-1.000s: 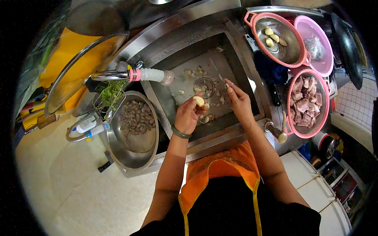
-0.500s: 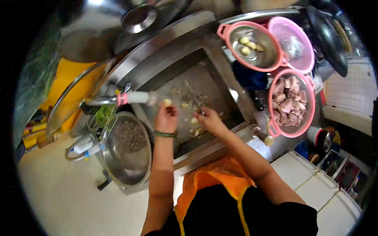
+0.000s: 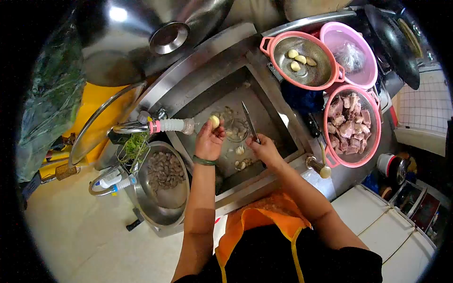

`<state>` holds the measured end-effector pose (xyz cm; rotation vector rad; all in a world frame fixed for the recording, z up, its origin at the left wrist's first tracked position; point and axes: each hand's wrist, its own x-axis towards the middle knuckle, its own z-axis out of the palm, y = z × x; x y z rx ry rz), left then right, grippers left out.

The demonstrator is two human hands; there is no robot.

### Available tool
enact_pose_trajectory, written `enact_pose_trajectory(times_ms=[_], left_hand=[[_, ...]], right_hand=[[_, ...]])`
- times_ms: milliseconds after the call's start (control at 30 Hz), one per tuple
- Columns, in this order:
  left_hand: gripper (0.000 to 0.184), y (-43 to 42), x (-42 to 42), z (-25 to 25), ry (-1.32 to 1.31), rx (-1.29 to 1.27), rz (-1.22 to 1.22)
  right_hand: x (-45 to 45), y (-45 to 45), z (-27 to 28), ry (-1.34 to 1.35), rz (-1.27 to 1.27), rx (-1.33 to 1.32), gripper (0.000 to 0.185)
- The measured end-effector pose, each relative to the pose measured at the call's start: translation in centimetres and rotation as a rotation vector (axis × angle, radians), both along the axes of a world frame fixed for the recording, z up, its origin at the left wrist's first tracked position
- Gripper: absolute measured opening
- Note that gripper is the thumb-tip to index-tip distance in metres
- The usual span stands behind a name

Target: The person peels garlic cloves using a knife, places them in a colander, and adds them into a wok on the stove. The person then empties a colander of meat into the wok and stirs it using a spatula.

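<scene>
My left hand (image 3: 210,140) pinches a peeled garlic clove (image 3: 214,121) close to the faucet's ribbed white spout (image 3: 170,125). In my right hand (image 3: 265,150) is a small knife (image 3: 248,118), its blade pointing up and away over the sink (image 3: 198,106). Between and below the hands, garlic pieces (image 3: 240,150) and skins lie around the drain on the sink floor. A pink-rimmed strainer (image 3: 308,45) at the sink's back right corner holds several peeled cloves (image 3: 300,59).
Cut raw meat (image 3: 349,126) fills a second pink strainer on the right. Behind it stands a pink bowl (image 3: 332,35) with a plastic bag. Left of the sink, a metal basin (image 3: 172,200) holds what look like grey shrimp (image 3: 165,170). A glass lid (image 3: 101,122) leans nearby.
The whole view has shifted slightly and become sharper. The knife blade, blurred before, now stands clear and upright. My left hand keeps the clove beside the spout, turned a little.
</scene>
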<state>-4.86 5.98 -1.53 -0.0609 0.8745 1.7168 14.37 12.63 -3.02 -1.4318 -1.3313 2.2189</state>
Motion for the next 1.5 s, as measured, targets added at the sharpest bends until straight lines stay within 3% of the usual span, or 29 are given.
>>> enact_pose_trajectory(times_ms=[100, 300, 467, 533, 633, 667, 767, 833, 933, 967, 1067, 1267, 1300, 1333, 1433, 1500], left_hand=[[0.018, 0.0, 0.8, 0.0, 0.157, -0.02, 0.008], [0.02, 0.4, 1.0, 0.7, 0.157, 0.048, -0.003], [0.035, 8.0, 3.2, 6.2, 0.485, -0.018, -0.216], [0.038, 11.7, 4.9, 9.1, 0.606, 0.086, -0.242], [0.041, 14.3, 5.9, 10.5, 0.854, 0.022, -0.204], [0.043, 14.4, 5.4, 9.5, 0.931, 0.036, -0.111], [0.031, 11.8, 2.9, 5.0, 1.05, -0.088, -0.129], [0.022, 7.8, 2.1, 0.8, 1.2, -0.364, -0.302], [0.021, 0.3, 2.8, -10.0, 1.346, -0.727, -0.849], [0.022, -1.9, 3.5, -13.3, 1.354, -0.792, -1.068], [0.025, -6.3, 5.5, -19.3, 1.348, -0.875, -1.307], [0.034, -7.9, 5.3, -22.9, 1.362, -0.926, -1.129], [0.035, -9.2, 4.9, -24.1, 1.501, -0.769, -1.234], [0.037, -8.2, 6.3, -24.7, 1.506, -0.661, -1.663], [0.041, -8.3, 8.1, -22.9, 1.441, -0.693, -1.706], [0.037, -7.6, 7.8, -21.5, 1.271, -0.697, -1.593]], right_hand=[[-0.2, 0.0, 1.7, 0.004, -0.049, -0.075, 0.017], [-0.3, -0.4, 0.8, 0.037, -0.044, -0.083, 0.016], [0.5, -0.6, 0.5, 0.06, -0.052, -0.156, 0.018], [0.8, -1.0, -0.2, 0.039, -0.052, -0.155, 0.019], [1.1, -0.8, -0.9, 0.049, -0.114, -0.149, 0.022], [1.3, -0.6, -1.1, 0.056, -0.147, -0.145, 0.023], [1.7, 0.5, 1.3, 0.027, -0.379, -0.182, 0.024], [2.9, 0.8, -0.1, 0.097, -0.341, -0.162, 0.024], [3.3, 1.2, 0.5, 0.064, -0.338, -0.154, 0.022], [3.4, 1.0, 0.3, 0.054, -0.317, -0.141, 0.021], [3.4, 1.1, -0.4, 0.029, -0.251, -0.095, 0.021], [3.3, 0.6, 0.3, -0.019, -0.198, -0.086, 0.022], [3.3, 0.5, 0.0, -0.014, -0.195, -0.097, 0.022], [3.1, 0.5, -0.4, -0.006, -0.196, -0.107, 0.022], [2.6, 0.2, -1.3, -0.021, -0.136, -0.04, 0.021], [2.5, 0.2, -1.5, -0.056, -0.095, -0.022, 0.025]])
